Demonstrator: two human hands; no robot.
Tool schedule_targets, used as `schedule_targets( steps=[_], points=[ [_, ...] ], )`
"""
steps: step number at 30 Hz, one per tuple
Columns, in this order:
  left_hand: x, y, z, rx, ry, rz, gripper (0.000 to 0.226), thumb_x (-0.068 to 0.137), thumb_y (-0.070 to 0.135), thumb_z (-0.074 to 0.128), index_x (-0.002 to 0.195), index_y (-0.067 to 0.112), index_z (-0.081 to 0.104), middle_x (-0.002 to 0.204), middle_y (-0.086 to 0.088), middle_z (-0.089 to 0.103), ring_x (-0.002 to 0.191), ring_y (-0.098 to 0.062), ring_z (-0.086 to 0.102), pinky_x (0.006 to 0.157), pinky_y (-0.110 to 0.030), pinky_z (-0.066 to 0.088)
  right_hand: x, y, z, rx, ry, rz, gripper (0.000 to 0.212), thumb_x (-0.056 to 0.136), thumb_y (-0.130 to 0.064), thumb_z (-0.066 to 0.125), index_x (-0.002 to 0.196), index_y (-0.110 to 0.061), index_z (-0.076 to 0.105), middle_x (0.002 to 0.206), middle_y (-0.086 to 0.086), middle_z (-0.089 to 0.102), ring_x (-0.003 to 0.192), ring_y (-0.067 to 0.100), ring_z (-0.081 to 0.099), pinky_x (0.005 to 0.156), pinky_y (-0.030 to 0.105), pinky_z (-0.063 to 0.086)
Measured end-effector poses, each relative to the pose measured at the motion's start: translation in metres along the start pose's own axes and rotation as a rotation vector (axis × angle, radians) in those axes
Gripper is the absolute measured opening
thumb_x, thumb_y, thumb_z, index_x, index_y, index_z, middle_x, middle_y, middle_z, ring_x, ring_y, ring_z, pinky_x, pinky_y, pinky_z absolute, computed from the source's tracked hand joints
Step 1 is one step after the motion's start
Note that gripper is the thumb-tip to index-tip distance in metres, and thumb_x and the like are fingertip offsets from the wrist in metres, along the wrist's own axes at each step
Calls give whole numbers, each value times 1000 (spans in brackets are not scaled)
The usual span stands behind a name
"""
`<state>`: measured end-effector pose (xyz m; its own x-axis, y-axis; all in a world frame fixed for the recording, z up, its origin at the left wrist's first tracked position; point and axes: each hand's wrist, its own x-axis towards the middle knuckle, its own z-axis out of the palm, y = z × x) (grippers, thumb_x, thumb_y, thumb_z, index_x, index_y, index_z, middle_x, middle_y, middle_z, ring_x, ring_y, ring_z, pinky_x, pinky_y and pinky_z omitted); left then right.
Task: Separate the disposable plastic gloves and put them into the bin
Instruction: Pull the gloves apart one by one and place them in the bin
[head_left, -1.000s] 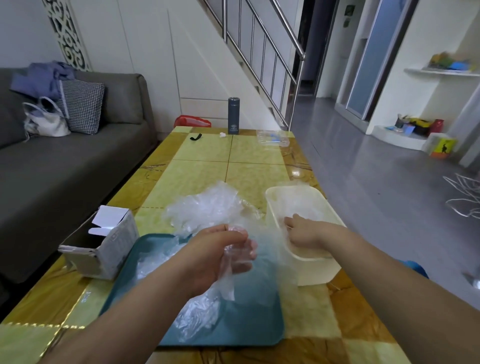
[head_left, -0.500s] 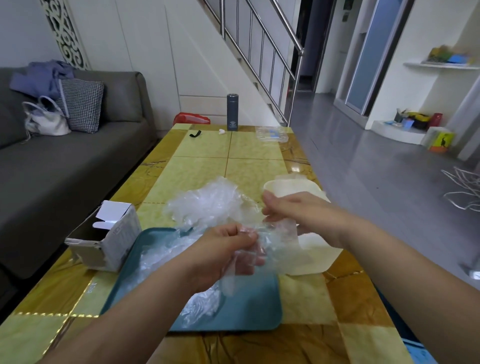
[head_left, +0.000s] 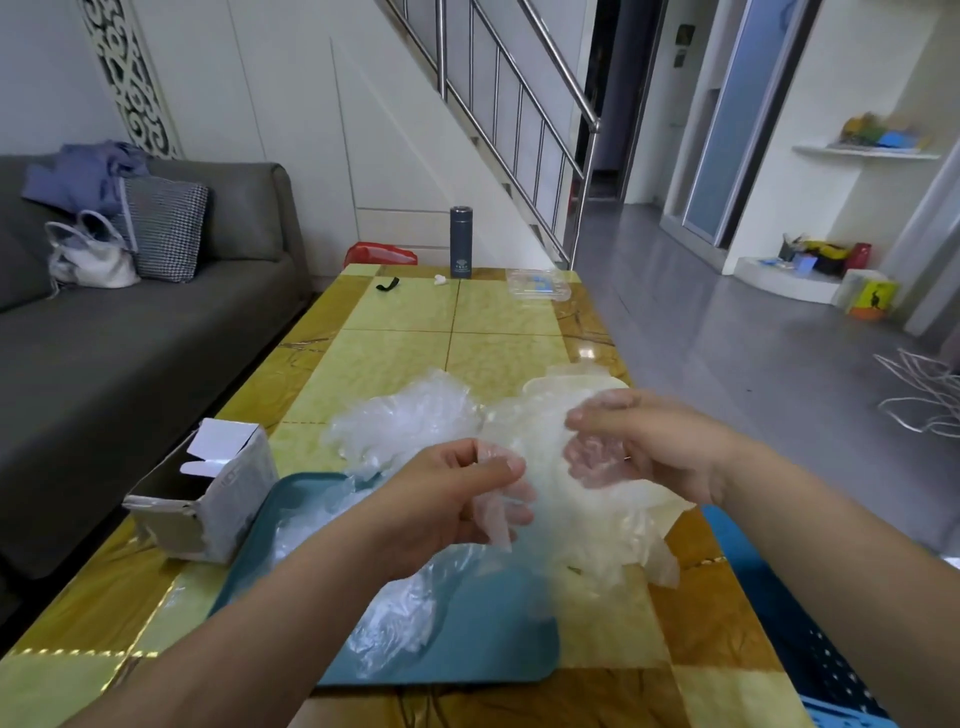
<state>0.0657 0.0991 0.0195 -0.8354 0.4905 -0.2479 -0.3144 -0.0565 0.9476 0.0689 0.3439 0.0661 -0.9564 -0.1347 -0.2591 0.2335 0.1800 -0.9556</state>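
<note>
Left hand (head_left: 447, 499) pinches glove bunch (head_left: 402, 616); right hand (head_left: 641, 449) grips single glove (head_left: 597, 525). Peel sideways slowly, confirm one layer, then drop in bin (head_left: 571, 385).

I could make out only the far rim of the bin (head_left: 571, 383); the right hand (head_left: 654, 447) and the filmy glove (head_left: 613, 535) covered the rest. The glove's edges were blurred. The flask's (head_left: 460, 241) print was too small to read.

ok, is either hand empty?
No, the left hand and the right hand both have their fingers curled on the thin clear gloves held up between them.
</note>
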Motion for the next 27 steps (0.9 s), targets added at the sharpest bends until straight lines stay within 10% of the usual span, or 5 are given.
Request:
schedule_targets(
  steps=[5,10,16,22,27],
  points=[
    [44,26,29,40,56,-9,3,100,11,66,102,11,64,92,-12,77,76,-24,74,60,-28,57,30,-6,-24,-14,398,-5,30,94,-28,74,107,-3,65,76,12,68,50,18,60,49,30,56],
    [106,38,55,29,129,-32,3,98,4,62,100,2,63,89,-22,76,73,-26,76,58,-28,58,52,2,-60,-556,698,-183,53,96,-34,64,144,-16,49,129,7,59,113,27,62,98,41,51],
    [151,38,68,155,235,-79,21,96,-5,59,117,-5,56,82,-25,71,51,-24,69,54,-31,61,57,32,-43,-1116,240,-213,73,98,-49,55,161,-29,24,171,5,10,158,26,8,126,41,16],
    [139,42,51,354,300,-32,19,96,9,64,112,6,55,87,-30,74,69,-39,77,64,-44,65,115,63,-30,-1200,-13,161,88,94,-55,51,160,-44,-6,171,4,-12,153,37,20,122,52,27],
    [115,41,25,412,298,15,18,97,12,65,113,8,57,89,-30,73,66,-37,76,55,-36,62,128,77,-8,-1285,-55,296,62,102,-42,45,159,-26,27,161,9,36,140,35,42,118,52,32]
  ],
)
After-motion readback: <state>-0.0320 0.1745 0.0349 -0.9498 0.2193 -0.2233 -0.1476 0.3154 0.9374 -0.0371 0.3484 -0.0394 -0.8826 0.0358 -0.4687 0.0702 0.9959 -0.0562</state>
